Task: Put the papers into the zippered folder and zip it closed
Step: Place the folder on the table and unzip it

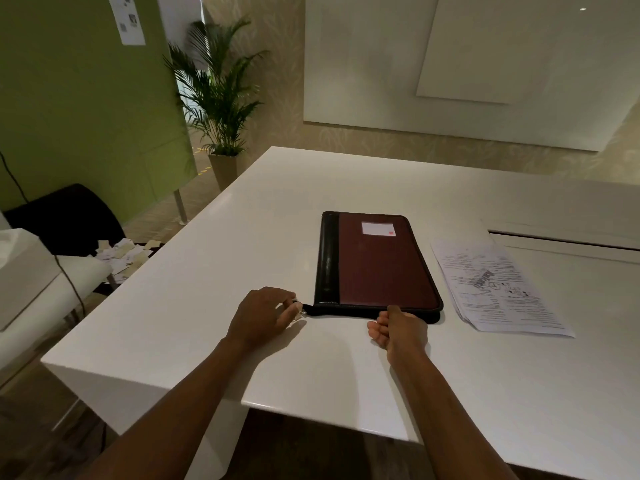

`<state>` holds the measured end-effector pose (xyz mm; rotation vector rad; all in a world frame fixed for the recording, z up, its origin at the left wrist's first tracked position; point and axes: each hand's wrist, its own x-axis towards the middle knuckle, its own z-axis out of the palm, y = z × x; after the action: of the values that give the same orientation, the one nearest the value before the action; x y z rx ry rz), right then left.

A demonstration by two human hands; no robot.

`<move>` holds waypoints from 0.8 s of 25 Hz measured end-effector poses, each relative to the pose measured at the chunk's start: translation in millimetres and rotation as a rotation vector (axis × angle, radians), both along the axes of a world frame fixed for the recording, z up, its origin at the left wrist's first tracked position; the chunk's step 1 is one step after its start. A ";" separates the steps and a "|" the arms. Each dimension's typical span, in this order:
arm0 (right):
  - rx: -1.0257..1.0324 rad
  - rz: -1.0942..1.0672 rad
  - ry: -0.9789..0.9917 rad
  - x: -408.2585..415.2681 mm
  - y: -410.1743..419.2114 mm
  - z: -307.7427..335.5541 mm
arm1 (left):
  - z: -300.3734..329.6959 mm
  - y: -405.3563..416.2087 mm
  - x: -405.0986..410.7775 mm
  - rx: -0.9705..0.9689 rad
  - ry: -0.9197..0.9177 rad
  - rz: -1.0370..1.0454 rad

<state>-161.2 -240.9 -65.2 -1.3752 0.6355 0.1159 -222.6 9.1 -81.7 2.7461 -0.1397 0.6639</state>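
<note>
Both of my bare hands are working at the near edge of the zippered folder [375,263], a dark red cover with a black spine, lying flat and closed on the white table [277,209]. My left hand [258,318] is pinching something small and metallic, most likely the zipper pull [302,311], just off the folder's near left corner. My right hand [398,329] is curled narrow against the folder's near edge, thumb on top, bracing it (I cannot tell whether it is gripping the cover or only pressing). The papers [498,289] are lying in a loose printed stack just beside the folder's right edge, outside it, beyond my right hand and untouched. Judging from that, I am unzipping first. To do it well, I am aiming to hold the folder steady with the right hand while drawing the pull along the track, slowing at the corner so it does not snag.
</note>
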 end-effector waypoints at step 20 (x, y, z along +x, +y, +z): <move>-1.155 0.231 -0.367 65.2 -46.9 17.6 | 17.1 -45.4 126.5 -0.148 0.394 -0.084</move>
<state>-96.0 -287.8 -47.6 -2.5020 0.1889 -0.3777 -96.0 -36.3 -64.7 2.6488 -0.1092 0.0989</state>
